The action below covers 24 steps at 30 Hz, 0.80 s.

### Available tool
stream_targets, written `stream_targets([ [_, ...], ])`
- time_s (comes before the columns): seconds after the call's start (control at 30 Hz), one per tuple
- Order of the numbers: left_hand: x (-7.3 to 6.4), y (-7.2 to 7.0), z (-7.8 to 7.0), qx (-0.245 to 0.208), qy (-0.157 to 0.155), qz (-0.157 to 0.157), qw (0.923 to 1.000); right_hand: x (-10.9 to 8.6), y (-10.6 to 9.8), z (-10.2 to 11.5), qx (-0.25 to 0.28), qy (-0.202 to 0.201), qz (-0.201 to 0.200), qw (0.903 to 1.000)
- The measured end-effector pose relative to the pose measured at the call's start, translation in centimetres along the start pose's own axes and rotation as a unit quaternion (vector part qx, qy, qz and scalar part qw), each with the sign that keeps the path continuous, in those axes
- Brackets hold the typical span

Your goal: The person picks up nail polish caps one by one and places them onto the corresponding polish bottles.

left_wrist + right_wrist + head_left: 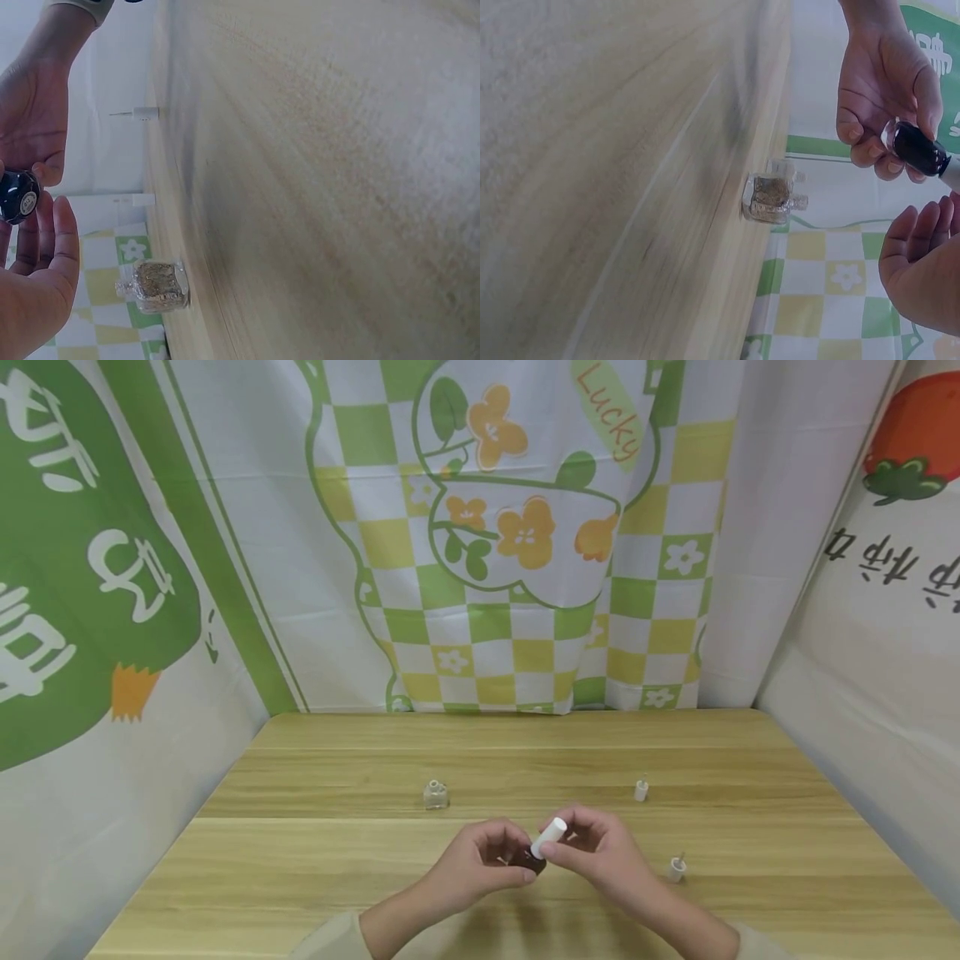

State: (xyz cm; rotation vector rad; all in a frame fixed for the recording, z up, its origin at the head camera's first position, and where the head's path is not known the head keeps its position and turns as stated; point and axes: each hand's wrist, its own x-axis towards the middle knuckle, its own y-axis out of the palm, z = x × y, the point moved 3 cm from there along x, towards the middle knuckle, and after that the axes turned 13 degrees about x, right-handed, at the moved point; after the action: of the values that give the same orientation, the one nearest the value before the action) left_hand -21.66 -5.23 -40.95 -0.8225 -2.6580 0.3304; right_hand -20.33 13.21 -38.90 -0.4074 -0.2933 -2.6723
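Over the front middle of the table, my left hand (480,864) grips a dark nail polish bottle (919,148) between thumb and fingers. Its round base sticker faces the left wrist camera. My right hand (603,853) pinches the long white cap (551,837), which sits at the bottle's neck and tilts up to the right. Whether the cap is screwed down cannot be told. Past the left hand stand clear glass bottles (769,196) without caps, two overlapping in the right wrist view, with speckled contents.
Two white caps stand on the wooden table (315,860) with their thin brush stems up: one cap (641,791) farther back, another cap (677,869) beside my right forearm. Patterned curtains (517,635) hang at the table's back and both sides.
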Motion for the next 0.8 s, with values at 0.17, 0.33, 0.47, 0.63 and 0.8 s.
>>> stream_targets([
  [0.17, -0.02, 0.00, -0.02, 0.005, -0.004, 0.006, 1.0000, -0.10, 0.18, -0.21, -0.011, 0.005, -0.016, 0.9998],
  [0.33, -0.03, 0.05, 0.04, 0.007, -0.006, 0.009, 0.9999, -0.18, 0.18, -0.33, -0.018, 0.011, -0.017, 0.9996],
  [0.47, -0.04, 0.02, 0.05, 0.008, -0.001, 0.005, 1.0000, -0.26, -0.13, -0.14, -0.025, 0.032, -0.009, 0.9991],
  [0.63, 0.00, -0.15, -0.11, 0.006, 0.001, 0.003, 1.0000, -0.24, -0.58, 0.41, -0.037, 0.035, 0.017, 0.9986],
  [0.8, 0.01, -0.21, -0.12, 0.002, 0.004, 0.005, 1.0000, -0.17, -0.62, 0.54, -0.030, 0.019, 0.037, 0.9987],
])
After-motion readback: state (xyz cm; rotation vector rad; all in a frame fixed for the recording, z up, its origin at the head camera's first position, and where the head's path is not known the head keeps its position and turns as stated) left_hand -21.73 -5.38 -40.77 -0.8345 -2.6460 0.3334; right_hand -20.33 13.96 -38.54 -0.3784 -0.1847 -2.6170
